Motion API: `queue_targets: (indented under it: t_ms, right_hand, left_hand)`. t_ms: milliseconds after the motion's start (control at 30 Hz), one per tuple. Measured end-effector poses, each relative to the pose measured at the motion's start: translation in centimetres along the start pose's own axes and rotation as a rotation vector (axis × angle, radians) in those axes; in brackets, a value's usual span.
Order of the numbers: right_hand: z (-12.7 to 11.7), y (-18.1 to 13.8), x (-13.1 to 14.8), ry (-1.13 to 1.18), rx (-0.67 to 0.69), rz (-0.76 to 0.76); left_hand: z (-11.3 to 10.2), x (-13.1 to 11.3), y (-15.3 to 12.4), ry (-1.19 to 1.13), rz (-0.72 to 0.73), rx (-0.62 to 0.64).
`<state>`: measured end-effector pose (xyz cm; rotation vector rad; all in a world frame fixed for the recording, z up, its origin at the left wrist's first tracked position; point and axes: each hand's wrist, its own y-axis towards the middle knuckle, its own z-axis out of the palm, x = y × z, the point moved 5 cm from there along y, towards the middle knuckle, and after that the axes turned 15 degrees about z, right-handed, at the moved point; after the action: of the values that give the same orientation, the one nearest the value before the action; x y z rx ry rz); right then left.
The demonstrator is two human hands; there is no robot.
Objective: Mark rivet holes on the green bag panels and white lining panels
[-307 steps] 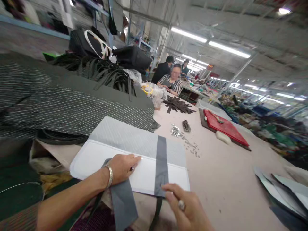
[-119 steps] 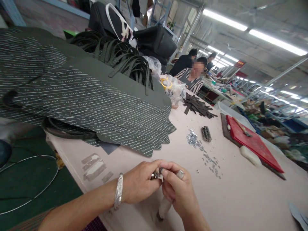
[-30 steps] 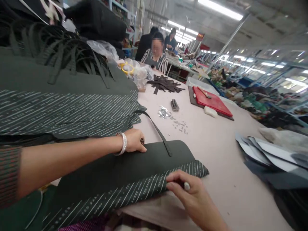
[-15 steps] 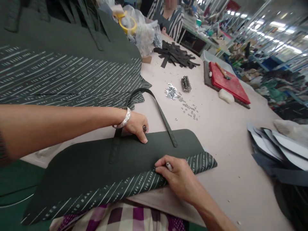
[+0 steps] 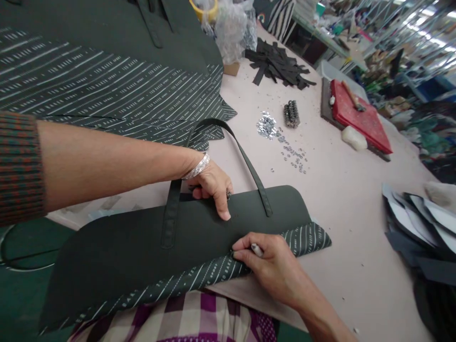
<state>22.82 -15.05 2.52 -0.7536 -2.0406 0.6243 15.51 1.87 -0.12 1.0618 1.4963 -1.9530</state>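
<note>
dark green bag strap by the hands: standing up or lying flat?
Lying flat: the strap loops out across the table beyond the dark green panel, both ends on it; the left hand rests between them.

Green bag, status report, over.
Left hand gripping bag top edge between handle ends. Right hand pinching striped lining at lower edge. Metal bits farther back, clear.

A silver bangle [image 5: 197, 166] and a striped sleeve [image 5: 19, 168] are worn on the left arm [image 5: 107, 159]. A ring [image 5: 256, 249] is seen on the right hand [image 5: 274, 268], purple-checked clothing [image 5: 185, 318] at 6 o'clock.
</note>
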Motion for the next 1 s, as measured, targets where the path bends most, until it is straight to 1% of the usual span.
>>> queue_targets:
  t_ms: [100,333,433,500,600,733,800,967,1000]
  right_hand:
    - [0.1,-0.1,0.2,-0.027,0.004,-0.017]
    - [0.1,-0.4,0.6,-0.067,-0.026,-0.046]
    - [0.3,-0.5,0.6,-0.073,-0.028,-0.066]
    - [0.5,-0.6,0.6,-0.078,-0.038,-0.099]
    - [0.6,-0.7,0.7,-0.090,-0.058,-0.157]
    - [0.7,-0.6,0.5,-0.138,-0.074,-0.122]
    - [0.7,-0.5,0.4,-0.156,-0.077,-0.096]
    - [0.8,-0.4,0.2,-0.179,-0.083,-0.099]
    - [0.8,-0.4,0.2,-0.186,-0.087,-0.102]
  left_hand:
    - [0.6,0.1,0.1,-0.010,-0.012,-0.006]
    - [0.6,0.4,0.3,-0.006,-0.035,-0.121]
    - [0.7,0.3,0.0,-0.035,-0.026,-0.146]
    - [0.9,0.3,-0.1,-0.066,-0.020,-0.130]
    - [1.3,0.5,-0.3,-0.118,-0.021,-0.060]
    - [1.9,1.0,-0.2,-0.194,-0.002,0.082]
    - [2.1,1.1,-0.1,-0.226,0.011,0.130]
    - [2.3,1.3,0.1,-0.273,0.009,0.108]
    - [2.3,1.3,0.2,-0.264,0.035,0.102]
